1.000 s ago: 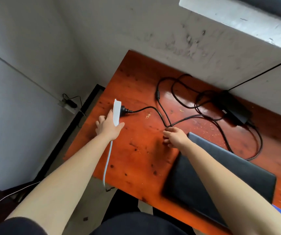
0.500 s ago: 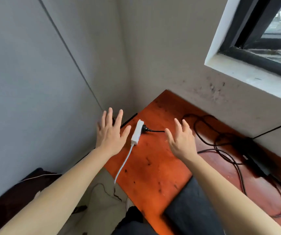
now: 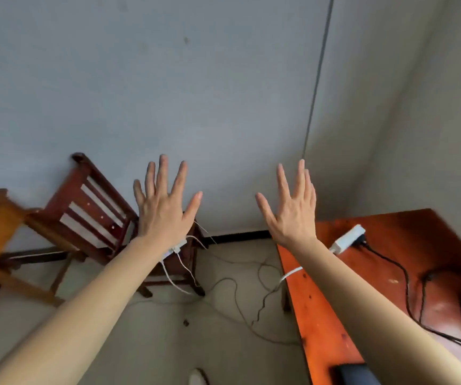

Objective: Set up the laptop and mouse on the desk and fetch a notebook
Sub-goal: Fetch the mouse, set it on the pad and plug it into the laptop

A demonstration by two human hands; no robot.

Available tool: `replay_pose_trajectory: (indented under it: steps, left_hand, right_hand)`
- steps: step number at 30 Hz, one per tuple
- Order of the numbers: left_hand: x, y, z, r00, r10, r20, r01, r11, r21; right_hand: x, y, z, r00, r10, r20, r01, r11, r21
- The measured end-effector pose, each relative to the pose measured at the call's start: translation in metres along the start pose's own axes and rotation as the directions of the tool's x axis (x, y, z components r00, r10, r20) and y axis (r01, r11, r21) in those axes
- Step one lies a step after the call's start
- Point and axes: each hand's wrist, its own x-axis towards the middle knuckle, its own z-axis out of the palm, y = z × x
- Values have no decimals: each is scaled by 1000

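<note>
Above the glossy wooden desk (image 3: pixel 323 323), left hand (image 3: pixel 162 209) and right hand (image 3: pixel 293 215) raised, fingers splayed, empty

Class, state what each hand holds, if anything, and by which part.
Nothing is held: the left hand and the right hand are both raised, fingers spread and empty.

A plain grey-blue wall (image 3: pixel 196 79) fills most of the view, and a thin dark line (image 3: pixel 317 79) runs down it. A dark red wooden chair with a slatted back (image 3: pixel 90 212) stands by the wall on the left. Thin loose cords (image 3: pixel 261 304) lie on the pale floor (image 3: pixel 154 343). An orange-red wooden desk (image 3: pixel 318 315) stands on the right.
</note>
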Motion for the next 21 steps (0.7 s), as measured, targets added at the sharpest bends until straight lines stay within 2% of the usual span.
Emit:
replay_pose_trajectory:
  steps: [5,10,13,15,21]
  left_hand:
    - [-32,-133,-25,972,-215,-97,212,977,-36]
    - [-81,-300,-48,921,-357,-158,364,931,18]
    - [-117,-412,-71,860,-466,-207,487,871,61]
    - [-152,-477,-85,791,-569,-225,593,803,55]
    - [-230,-614,-101,610,-753,-248,788,609,91]
  right_hand:
    - [32,-136,54,974,-224,38,224,975,16]
    - [35,-309,144,907,-413,79,400,905,142]
    - [26,-429,201,843,-527,103,497,839,221]
    - [13,-506,237,785,-607,123,563,782,268]
    - [-20,-684,317,614,-776,145,709,623,329]
